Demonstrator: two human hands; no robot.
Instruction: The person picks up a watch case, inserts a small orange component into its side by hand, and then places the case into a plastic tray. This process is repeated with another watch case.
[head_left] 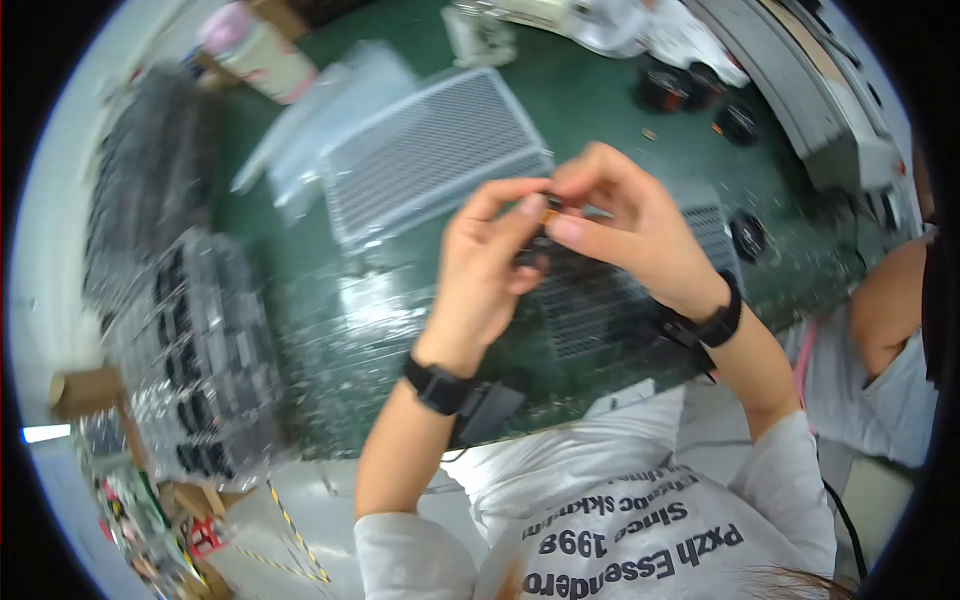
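Note:
My left hand (485, 255) and my right hand (640, 225) meet above the green table, fingertips closed on one small dark part (549, 215) with an orange strip. The fingers cover much of it, so its exact kind cannot be made out. Below the hands lies a dark gridded tray (580, 325), partly hidden by my right hand and wrist. Just beyond my left hand, a clear plastic tray (345, 235) with rows of fine slots rests on the table. Black bands circle both of my wrists.
Plastic-wrapped stacks of trays (215, 350) line the left side. Clear plastic sheets (335, 120) and a white tub (262, 65) are at the back left. Black reels (738, 123) sit right, near a grey machine (830, 120). Another person's arm (890, 305) is at the right edge.

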